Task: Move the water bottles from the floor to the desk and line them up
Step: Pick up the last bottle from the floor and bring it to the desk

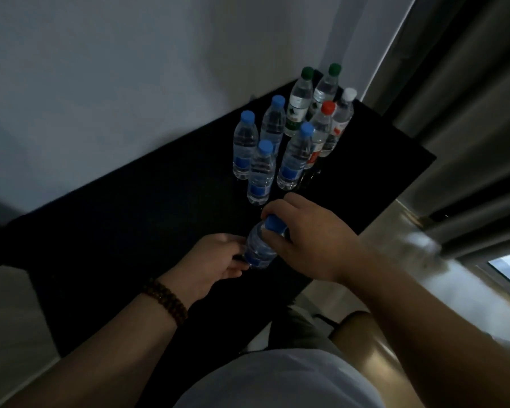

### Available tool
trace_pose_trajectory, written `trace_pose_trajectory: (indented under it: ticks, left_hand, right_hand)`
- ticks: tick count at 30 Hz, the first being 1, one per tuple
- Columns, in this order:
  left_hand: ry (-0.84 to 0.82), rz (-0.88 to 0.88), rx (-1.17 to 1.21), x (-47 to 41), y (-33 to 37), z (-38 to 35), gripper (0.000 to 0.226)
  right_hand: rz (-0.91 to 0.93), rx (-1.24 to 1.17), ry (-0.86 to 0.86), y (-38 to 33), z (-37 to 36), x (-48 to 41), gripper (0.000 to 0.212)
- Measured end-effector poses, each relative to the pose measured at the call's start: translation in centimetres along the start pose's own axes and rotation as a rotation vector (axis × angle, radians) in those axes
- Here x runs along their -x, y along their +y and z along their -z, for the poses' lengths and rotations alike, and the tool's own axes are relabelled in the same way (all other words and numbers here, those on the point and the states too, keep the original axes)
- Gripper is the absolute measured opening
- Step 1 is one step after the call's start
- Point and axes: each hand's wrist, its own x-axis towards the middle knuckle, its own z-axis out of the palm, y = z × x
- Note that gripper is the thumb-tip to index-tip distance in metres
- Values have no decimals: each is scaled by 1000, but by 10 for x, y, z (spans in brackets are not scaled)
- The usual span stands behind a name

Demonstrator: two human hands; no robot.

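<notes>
Both hands grip one bottle (pixel 259 248) at frame center over the desk (pixel 130 219): right hand (pixel 304 240) around its cap, left hand (pixel 215 260) probably steadying its base. Next: set it beside the upper-center cluster (pixel 289 134).

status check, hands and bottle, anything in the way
Right hand grip on blue cap; left hand around the bottle, over desk. Eight bottles standing at far end. Path clear.
</notes>
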Motion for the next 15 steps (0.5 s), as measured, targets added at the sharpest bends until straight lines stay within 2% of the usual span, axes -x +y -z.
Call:
trace_pose_trajectory:
  ticks: [6, 12, 15]
  left_hand:
    - [12, 31, 74, -42, 39, -35, 22]
    - [79, 64, 124, -100, 98, -119, 28]
    - [115, 84, 145, -132, 131, -163, 23]
  right_hand:
    - [66, -55, -81, 75, 2, -39, 32]
    - [103, -43, -134, 182, 16, -71, 32]
    - [89, -34, -153, 231, 29, -84, 32]
